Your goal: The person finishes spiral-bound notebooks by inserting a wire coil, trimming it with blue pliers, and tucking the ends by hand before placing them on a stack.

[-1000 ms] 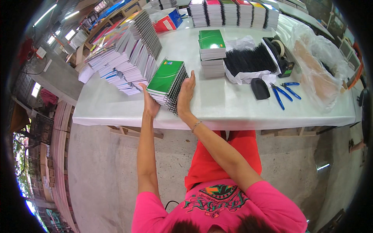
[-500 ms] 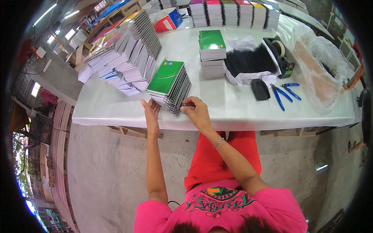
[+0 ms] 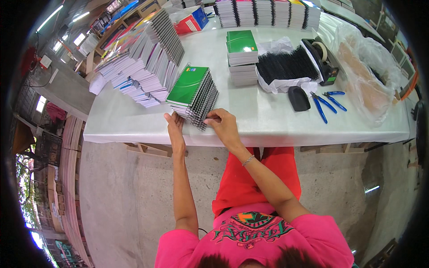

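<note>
A leaning stack of spiral notebooks with a green cover on top (image 3: 191, 90) sits near the front edge of the white table (image 3: 268, 123). My left hand (image 3: 174, 122) rests flat against the stack's near left corner. At the stack's near right corner, my right hand (image 3: 222, 123) pinches the wire spirals of the lowest notebooks. Both forearms reach up from the lower edge.
A long slanted row of spiral notebooks (image 3: 147, 58) lies to the left. A second green-topped stack (image 3: 241, 56), a pile of black binding combs (image 3: 286, 66), a tape dispenser (image 3: 324, 56), a black pad (image 3: 298, 98), blue pliers (image 3: 325, 102) and a plastic bag (image 3: 364, 71) lie to the right.
My right hand came down from the stack's right side to its near right corner and closed on the spirals. My left hand stayed at the near left corner.
</note>
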A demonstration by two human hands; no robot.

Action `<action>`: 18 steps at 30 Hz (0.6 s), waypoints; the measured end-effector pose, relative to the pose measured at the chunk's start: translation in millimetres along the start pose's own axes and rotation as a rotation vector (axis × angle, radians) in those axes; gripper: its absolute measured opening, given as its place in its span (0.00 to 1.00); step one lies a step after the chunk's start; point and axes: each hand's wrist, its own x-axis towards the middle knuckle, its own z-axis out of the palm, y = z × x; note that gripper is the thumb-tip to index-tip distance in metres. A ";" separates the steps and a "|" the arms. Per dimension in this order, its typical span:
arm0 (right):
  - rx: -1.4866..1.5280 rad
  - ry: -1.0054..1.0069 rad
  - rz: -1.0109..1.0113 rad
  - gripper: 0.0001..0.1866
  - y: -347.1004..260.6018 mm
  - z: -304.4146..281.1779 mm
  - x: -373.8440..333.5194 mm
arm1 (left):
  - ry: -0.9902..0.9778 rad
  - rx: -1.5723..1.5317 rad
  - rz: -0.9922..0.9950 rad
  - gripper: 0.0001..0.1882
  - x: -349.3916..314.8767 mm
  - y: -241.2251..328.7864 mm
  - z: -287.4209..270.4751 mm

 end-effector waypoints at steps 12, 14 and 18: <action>-0.072 0.035 -0.015 0.12 -0.4 2.2 2.2 | -0.022 0.009 0.005 0.55 -3.5 3.8 2.3; -0.078 0.028 -0.017 0.12 0.2 1.9 3.0 | -0.040 0.015 0.007 0.55 -3.6 4.7 2.1; -0.026 0.027 -0.010 0.13 1.7 2.2 3.0 | -0.026 0.017 -0.008 0.55 -3.4 6.7 2.3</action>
